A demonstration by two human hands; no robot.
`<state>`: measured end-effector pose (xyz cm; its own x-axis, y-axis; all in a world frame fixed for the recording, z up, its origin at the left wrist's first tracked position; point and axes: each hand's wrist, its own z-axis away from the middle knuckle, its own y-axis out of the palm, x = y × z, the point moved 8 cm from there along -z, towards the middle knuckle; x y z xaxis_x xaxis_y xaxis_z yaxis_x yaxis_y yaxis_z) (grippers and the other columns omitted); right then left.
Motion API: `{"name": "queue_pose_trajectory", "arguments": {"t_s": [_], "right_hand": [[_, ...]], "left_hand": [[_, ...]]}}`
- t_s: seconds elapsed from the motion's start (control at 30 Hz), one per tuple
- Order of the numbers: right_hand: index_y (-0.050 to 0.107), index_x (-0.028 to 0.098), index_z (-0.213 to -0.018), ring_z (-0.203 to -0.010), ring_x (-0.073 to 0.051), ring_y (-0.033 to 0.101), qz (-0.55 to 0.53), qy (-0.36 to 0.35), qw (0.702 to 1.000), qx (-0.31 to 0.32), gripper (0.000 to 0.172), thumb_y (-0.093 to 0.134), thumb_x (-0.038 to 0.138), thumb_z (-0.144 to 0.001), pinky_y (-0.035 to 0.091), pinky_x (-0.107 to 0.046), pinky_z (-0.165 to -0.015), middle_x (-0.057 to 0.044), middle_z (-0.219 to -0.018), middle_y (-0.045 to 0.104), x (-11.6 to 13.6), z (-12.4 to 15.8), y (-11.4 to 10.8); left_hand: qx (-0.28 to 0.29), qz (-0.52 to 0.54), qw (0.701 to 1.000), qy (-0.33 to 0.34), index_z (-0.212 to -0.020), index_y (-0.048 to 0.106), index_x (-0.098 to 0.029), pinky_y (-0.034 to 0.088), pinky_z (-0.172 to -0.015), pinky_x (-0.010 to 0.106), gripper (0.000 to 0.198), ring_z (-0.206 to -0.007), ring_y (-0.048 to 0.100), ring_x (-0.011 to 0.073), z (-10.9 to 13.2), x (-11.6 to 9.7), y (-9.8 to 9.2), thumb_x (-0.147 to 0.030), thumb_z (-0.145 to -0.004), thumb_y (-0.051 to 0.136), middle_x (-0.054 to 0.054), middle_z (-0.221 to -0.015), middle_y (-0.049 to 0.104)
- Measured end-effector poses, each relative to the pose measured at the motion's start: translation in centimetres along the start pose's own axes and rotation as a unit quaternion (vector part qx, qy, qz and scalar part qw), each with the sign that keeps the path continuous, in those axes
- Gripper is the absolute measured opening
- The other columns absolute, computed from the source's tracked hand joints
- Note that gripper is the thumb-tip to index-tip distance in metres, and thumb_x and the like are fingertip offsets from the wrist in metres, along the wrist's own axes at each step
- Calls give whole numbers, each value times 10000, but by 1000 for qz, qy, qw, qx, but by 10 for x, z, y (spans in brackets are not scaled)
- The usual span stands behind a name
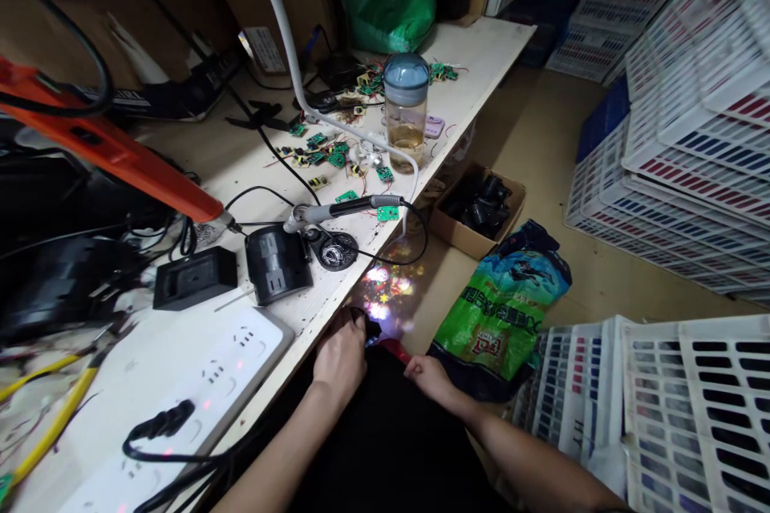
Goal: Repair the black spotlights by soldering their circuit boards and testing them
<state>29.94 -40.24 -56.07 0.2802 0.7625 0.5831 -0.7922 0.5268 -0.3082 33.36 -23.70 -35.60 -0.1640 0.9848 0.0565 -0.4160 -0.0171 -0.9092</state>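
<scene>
Beside the table's front edge, low over my lap, my left hand (342, 354) is closed around a small dark object (373, 330), mostly hidden by the fingers. My right hand (430, 378) pinches the end of a thin red piece (394, 349) that reaches toward the left hand; its kind I cannot make out. Just beyond both hands, colourful star-like light spots (382, 296) fall on the floor. On the table near the left hand are a soldering iron (337, 212), its round black stand (277, 264) and a white power strip (241, 345).
An orange power tool (114, 148) slants over the table. Green circuit boards (328, 152) lie scattered near a lidded bottle (407, 116). On the floor are a carton of black parts (481, 212), a green-blue bag (499, 313) and white plastic crates (691, 385).
</scene>
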Motion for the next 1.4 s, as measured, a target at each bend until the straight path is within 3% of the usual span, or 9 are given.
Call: {"name": "queue_pose_trajectory", "arguments": {"t_s": [0.2, 0.43, 0.53, 0.63, 0.77, 0.87, 1.03, 1.23, 1.4], "right_hand": [[638, 140, -1075, -910, -176, 658, 10, -30, 999, -16, 246, 610, 352, -953, 565, -376, -816, -53, -1055, 665, 1, 5, -7], [629, 190, -748, -764, -219, 652, 36, -155, 987, -26, 151, 532, 193, -864, 488, -299, -721, -53, -742, 690, 44, 32, -39], [623, 204, -727, -703, -219, 632, 48, -216, 975, -9, 165, 496, 240, -826, 463, -284, -660, -52, -701, 672, 79, 52, -46], [623, 206, -737, -666, -193, 610, 70, -275, 959, 15, 218, 514, 358, -848, 452, -266, -631, -33, -703, 649, 127, 84, -43], [624, 204, -780, -690, -157, 598, 127, -410, 903, 31, 252, 486, 357, -924, 458, -242, -648, -19, -764, 619, 212, 144, -27], [620, 207, -837, -705, -139, 606, 176, -519, 835, 52, 208, 468, 276, -960, 454, -227, -649, -13, -790, 610, 270, 185, -8], [608, 207, -856, -723, -142, 613, 204, -634, 743, 56, 165, 487, 202, -968, 450, -234, -648, -11, -788, 622, 334, 216, 13], [631, 195, -867, -711, -153, 624, 119, -645, 754, -30, 160, 509, 233, -963, 498, -247, -637, -28, -788, 631, 389, 196, 11], [676, 201, -1083, -866, -188, 650, 124, -658, 741, -51, 205, 533, 262, -950, 557, -285, -712, -77, -977, 632, 432, 168, 32]], "left_hand": [[3, 22, 1000, -1, -1302, 530, -99, 507, -881, 339, 582, -1134, 561, 291, 15, -7, -14, 10, -731, 500, 181, -1173, 582], [-18, 211, 977, -34, -1435, 460, -256, 506, -923, 415, 803, -1139, 551, 335, 101, 12, -72, -289, -668, 695, 130, -1214, 568], [-78, 355, 925, -112, -1323, 577, -355, 530, -882, 383, 787, -1041, 619, 304, 145, 61, -99, -315, -562, 773, 60, -1196, 615], [-175, 480, 839, -187, -1212, 652, -342, 533, -895, 382, 702, -1031, 640, 303, 183, 131, -115, -399, -529, 804, 10, -1145, 678], [-246, 548, 749, -280, -1215, 649, -240, 516, -927, 400, 774, -1075, 637, 342, 208, 225, -104, -515, -511, 810, 48, -1134, 704], [-236, 612, 690, -305, -1263, 607, -179, 545, -844, 372, 799, -1057, 657, 328, 202, 265, -76, -528, -559, 756, 83, -1123, 711], [-205, 596, 711, -311, -1222, 643, -169, 537, -850, 369, 752, -1082, 649, 330, 181, 282, -48, -483, -551, 772, 94, -1157, 708], [-205, 586, 739, -262, -1033, 720, -200, 476, -974, 388, 584, -1067, 653, 319, 168, 280, -46, -432, -504, 804, 39, -1054, 736], [-243, 532, 756, -295, -1252, 590, -194, 444, -994, 466, 753, -1126, 608, 354, 176, 279, -37, -530, -600, 761, 114, -1190, 678]]}}
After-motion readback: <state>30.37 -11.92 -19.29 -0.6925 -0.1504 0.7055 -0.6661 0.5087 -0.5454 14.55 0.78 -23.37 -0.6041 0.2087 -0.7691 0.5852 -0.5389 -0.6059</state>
